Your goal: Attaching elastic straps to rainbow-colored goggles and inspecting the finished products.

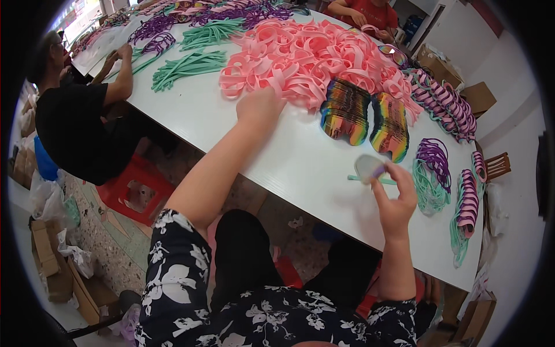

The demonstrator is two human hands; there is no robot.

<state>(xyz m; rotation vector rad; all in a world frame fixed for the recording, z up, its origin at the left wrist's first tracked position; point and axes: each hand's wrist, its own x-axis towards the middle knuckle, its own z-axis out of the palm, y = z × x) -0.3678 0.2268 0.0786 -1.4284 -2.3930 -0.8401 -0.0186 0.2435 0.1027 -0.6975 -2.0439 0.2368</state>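
Head view, white worktop (300,168) running from upper left to lower right.

Left hand (260,104): reached out to the near edge of the heap of pink foam loop-shaped pieces (300,58), fingers down among the loops at the heap's rim. Whether the grip is closed on a piece cannot be told; the fingertips are hidden by the hand itself.

Right hand (399,196): raised over the worktop edge, grip closed by fingertips on a small grey-white rounded foam piece with a purple edge (370,168). A thin teal foam strip (361,178) lies flat on the worktop just beneath that piece.

Beside the pink heap, toward the person: two stacks of rainbow-striped foam cut-outs (364,118), standing side by side, touching the pink loops at their far end.

Right of the held piece: pile of teal foam frames topped by purple foam frames (432,170); further right, a row of pink-and-purple foam pieces over teal ones (467,202).

Far right edge: long row of stacked pink and purple foam frames (445,101).

Far left of worktop: bundles of green foam strips (191,65) and purple foam shapes (153,34).

Other persons: one in a black shirt (75,127) seated at the left, hands on the worktop; one in a red shirt (367,11) at the far end.

Below the worktop: red plastic stool (136,191), cardboard boxes (49,260) on the floor.
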